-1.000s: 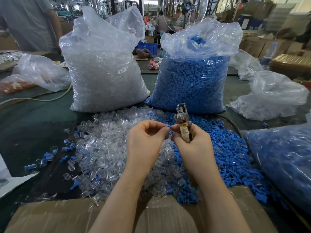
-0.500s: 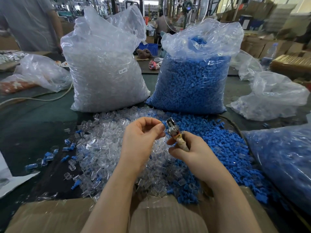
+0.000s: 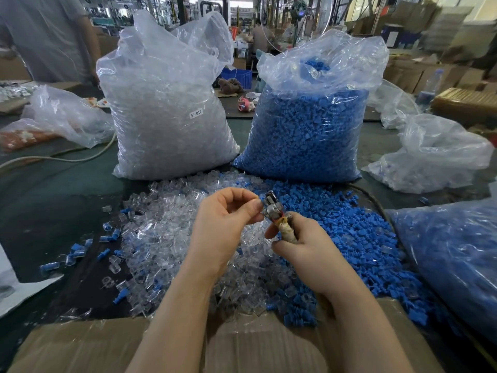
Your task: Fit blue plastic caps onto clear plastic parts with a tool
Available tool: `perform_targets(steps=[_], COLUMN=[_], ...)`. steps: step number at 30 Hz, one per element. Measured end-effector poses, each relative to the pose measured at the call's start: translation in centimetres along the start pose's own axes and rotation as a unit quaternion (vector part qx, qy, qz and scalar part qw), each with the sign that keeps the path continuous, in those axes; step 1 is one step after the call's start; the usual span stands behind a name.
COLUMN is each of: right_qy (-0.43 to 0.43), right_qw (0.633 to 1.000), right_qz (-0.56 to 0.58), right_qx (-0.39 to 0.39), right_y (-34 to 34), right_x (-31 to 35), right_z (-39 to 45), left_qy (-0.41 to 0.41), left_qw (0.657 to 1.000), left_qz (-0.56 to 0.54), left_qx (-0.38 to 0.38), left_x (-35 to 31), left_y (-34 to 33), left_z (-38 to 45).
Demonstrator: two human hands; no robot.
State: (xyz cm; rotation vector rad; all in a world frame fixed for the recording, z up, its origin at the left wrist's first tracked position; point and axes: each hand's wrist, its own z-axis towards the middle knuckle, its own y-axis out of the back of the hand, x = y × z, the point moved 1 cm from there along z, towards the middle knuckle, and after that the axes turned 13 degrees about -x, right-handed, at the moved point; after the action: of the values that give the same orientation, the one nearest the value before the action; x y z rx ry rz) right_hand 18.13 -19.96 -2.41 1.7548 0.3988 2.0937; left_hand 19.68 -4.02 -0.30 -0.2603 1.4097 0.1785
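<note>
The right hand [image 3: 304, 243] grips the small metal tool with taped handle [image 3: 277, 214]; the left hand [image 3: 226, 219] pinches a tiny blue plastic cap [image 3: 262, 197], probably light and slippery.

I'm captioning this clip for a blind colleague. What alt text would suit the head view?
Two bare hands meet over a table: the right hand grips a small metal tool, and the left hand pinches a part at its tip. Under them lie loose clear parts and blue caps, with a full bag of each behind.
</note>
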Motion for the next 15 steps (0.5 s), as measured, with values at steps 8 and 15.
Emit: perform_targets(steps=[8,15], right_qy=[0.003,0.007], right_qw=[1.0,0.998], right_qz=[-0.031,-0.059], right_qx=[-0.005,-0.011], right_y=[-0.27,-0.38], right_x=[0.0,0.29], right_z=[0.01,0.05], left_qy=[0.007,0.033], left_qw=[1.0,0.999], left_qz=[0.007,-0.012], left_qx=[-0.001,-0.001], left_x=[0.05,0.2], left_y=[0.09,0.0], left_z=[-0.08,-0.02])
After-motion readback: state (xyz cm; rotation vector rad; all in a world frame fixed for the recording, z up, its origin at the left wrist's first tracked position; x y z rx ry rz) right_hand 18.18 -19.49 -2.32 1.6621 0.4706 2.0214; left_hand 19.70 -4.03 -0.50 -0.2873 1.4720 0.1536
